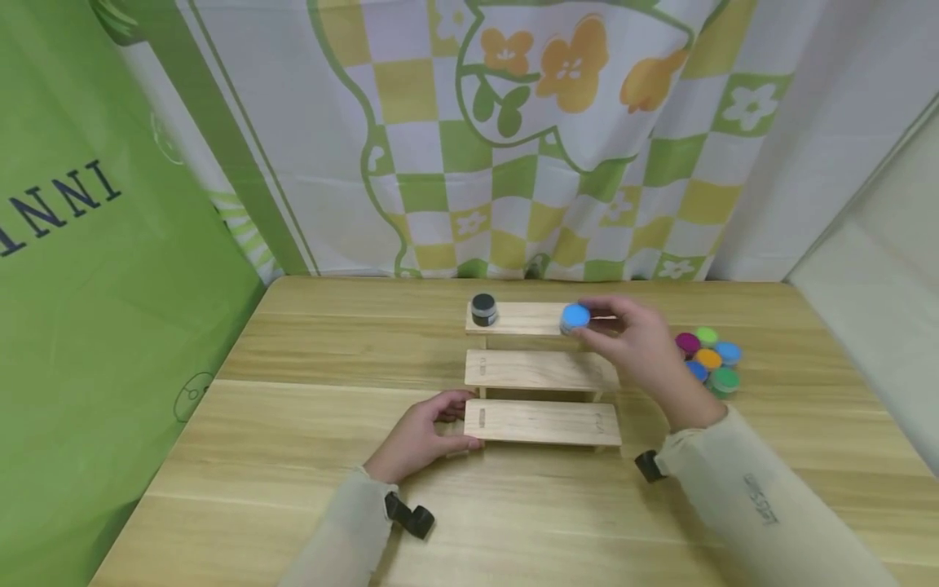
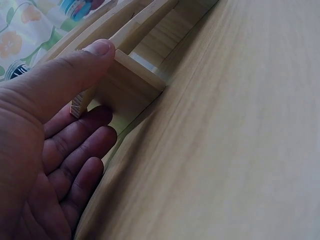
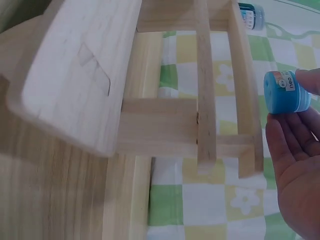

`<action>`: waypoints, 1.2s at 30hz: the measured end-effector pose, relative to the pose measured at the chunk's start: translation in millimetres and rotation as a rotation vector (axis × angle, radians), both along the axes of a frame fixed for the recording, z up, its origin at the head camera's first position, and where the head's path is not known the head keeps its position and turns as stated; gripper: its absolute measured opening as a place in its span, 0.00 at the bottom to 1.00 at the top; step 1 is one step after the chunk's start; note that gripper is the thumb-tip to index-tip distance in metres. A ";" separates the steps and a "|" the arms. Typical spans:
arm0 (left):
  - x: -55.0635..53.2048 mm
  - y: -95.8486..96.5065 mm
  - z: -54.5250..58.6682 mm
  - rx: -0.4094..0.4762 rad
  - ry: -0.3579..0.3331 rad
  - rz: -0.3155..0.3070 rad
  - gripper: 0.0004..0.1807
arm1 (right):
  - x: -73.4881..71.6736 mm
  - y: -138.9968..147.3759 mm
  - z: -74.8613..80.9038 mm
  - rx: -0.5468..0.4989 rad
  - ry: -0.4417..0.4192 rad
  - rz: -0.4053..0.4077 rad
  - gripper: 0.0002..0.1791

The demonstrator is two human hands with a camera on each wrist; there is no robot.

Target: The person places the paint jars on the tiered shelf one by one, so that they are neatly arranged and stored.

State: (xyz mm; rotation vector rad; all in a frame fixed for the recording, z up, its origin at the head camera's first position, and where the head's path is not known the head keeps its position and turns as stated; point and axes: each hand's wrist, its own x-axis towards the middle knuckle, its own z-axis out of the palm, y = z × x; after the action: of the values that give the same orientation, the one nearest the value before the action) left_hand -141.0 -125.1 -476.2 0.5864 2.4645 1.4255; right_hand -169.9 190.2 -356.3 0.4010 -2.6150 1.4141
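A three-tier wooden stand (image 1: 541,421) sits on the table. My right hand (image 1: 645,350) pinches a small light-blue paint jar (image 1: 575,318) between thumb and fingers at the right end of the top tier. In the right wrist view the jar (image 3: 286,93) shows a label and lies close to the top plank; contact cannot be told. A black-lidded jar (image 1: 483,310) stands on the top tier's left end. My left hand (image 1: 425,434) grips the left end of the lowest tier, thumb (image 2: 98,49) at its front edge, fingers behind.
Several small jars with coloured lids (image 1: 708,359) cluster on the table (image 1: 293,456) to the right, beside my right forearm. A patterned curtain (image 1: 506,179) hangs behind the table's back edge, and a green cloth (image 1: 110,310) hangs at the left.
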 end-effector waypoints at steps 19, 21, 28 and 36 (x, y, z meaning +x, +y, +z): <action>0.3 0.2 0.4 -0.027 0.004 0.007 0.38 | -22.8 -23.5 1.4 0.004 -0.122 0.023 0.25; 0.3 0.2 0.2 -0.027 0.005 0.007 0.38 | -23.8 -24.8 1.2 0.000 -0.129 0.025 0.24; -0.5 -0.1 -2.9 -0.024 0.005 0.009 0.37 | -27.8 -26.9 0.8 -0.004 -0.145 0.027 0.24; -0.7 -0.1 -2.8 -0.028 0.011 0.018 0.38 | -31.4 -28.0 -1.0 0.013 -0.123 0.024 0.24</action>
State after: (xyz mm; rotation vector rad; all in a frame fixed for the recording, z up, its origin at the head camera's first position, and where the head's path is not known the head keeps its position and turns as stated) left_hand -141.7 -125.1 -479.0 0.5695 2.5001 1.3957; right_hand -201.3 162.2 -357.2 0.3581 -2.7260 1.4754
